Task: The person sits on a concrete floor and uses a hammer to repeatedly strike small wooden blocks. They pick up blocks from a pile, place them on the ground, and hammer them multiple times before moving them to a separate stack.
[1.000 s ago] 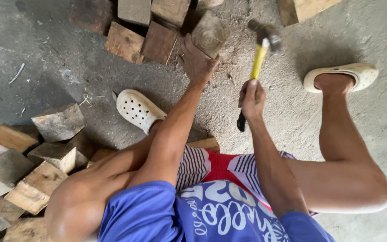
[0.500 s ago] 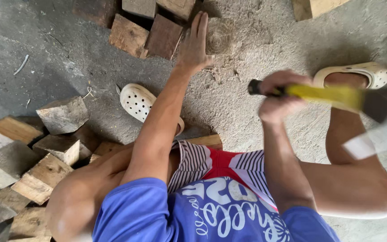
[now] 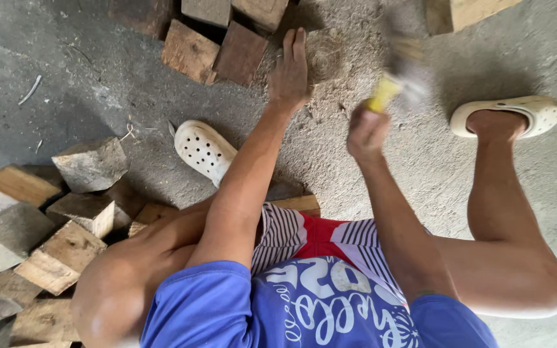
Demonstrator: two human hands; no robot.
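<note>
right hand (image 3: 367,132) fisted on blurred yellow-handled hammer (image 3: 394,84); left hand (image 3: 289,71) flat, open, holding nothing, just beside the hammer. mis-aimed blow could hit fingers.

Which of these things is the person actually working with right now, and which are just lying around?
In use:
left hand
round wood piece under its fingers
right hand
yellow-handled hammer, blurred

Lying about:
wood blocks at top
wood pile at left
block at top right
sawdust
</note>
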